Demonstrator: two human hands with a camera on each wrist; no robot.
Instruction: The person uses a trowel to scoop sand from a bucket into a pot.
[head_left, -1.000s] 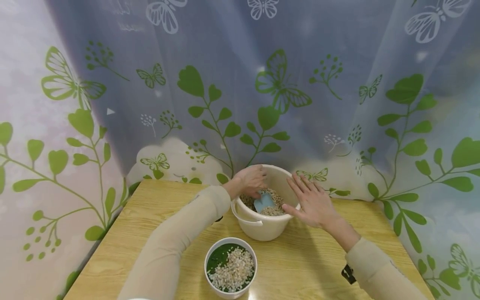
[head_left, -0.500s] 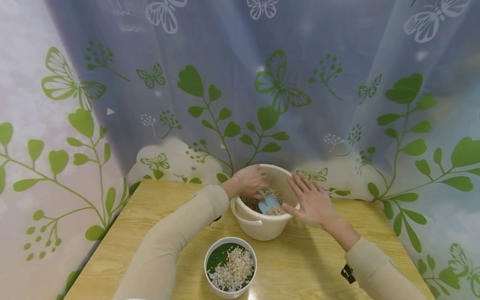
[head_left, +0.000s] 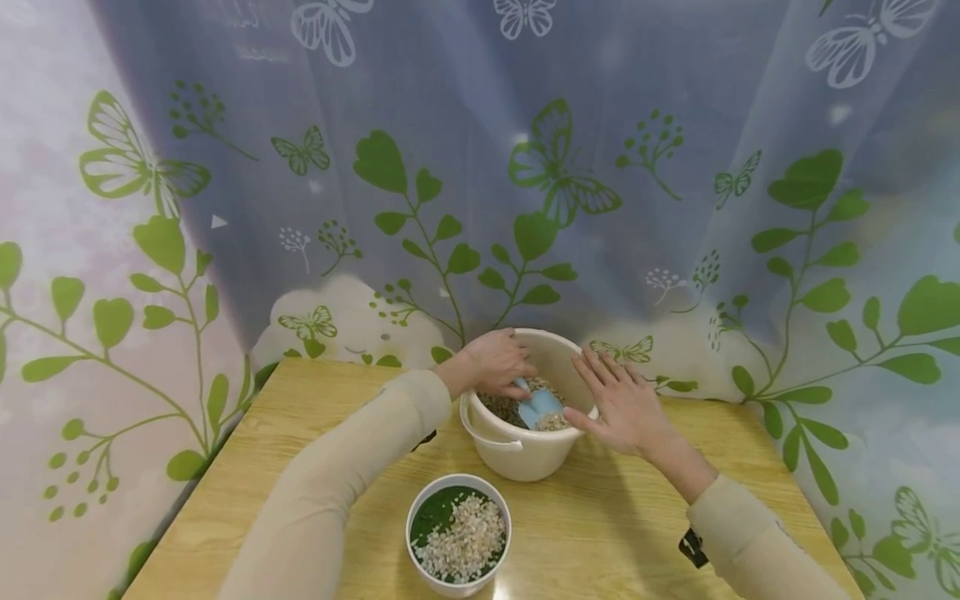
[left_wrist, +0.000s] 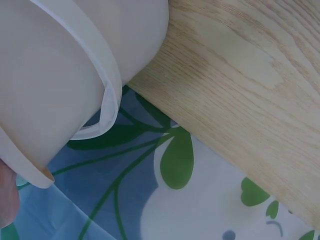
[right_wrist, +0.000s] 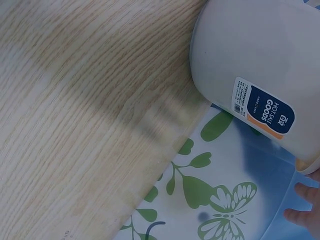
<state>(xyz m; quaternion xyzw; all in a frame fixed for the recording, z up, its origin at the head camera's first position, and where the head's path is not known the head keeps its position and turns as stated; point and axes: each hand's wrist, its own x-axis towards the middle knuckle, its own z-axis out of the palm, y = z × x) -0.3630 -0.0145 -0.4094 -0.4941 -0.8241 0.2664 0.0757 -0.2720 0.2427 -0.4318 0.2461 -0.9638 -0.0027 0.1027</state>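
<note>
A cream bucket [head_left: 525, 457] stands at the back of the table, its white handle [head_left: 491, 442] hanging down on the left side. Brownish grains [head_left: 501, 407] cover its bottom. My left hand [head_left: 498, 362] reaches over the bucket's left rim and grips a light blue scoop [head_left: 538, 407], whose blade lies at the grains. The right hand [head_left: 626, 404] rests against the right rim with fingers straight and spread. In the right wrist view only some fingertips [right_wrist: 300, 215] show beside the bucket's rim. Nearer the front stands a white bowl [head_left: 410, 533] with a green inside, partly covered by pale grains [head_left: 465, 537].
The wooden table [head_left: 637, 533] ends right behind the bucket, where a blue curtain [head_left: 450, 100] printed with leaves and butterflies hangs. A label [right_wrist: 265, 107] is stuck on the bucket's right side. Dark straps [head_left: 692, 547] show at the sleeves.
The left hand has shifted the scoop a little to the right inside the bucket, and its blade shows more plainly. My right hand keeps its place at the rim.
</note>
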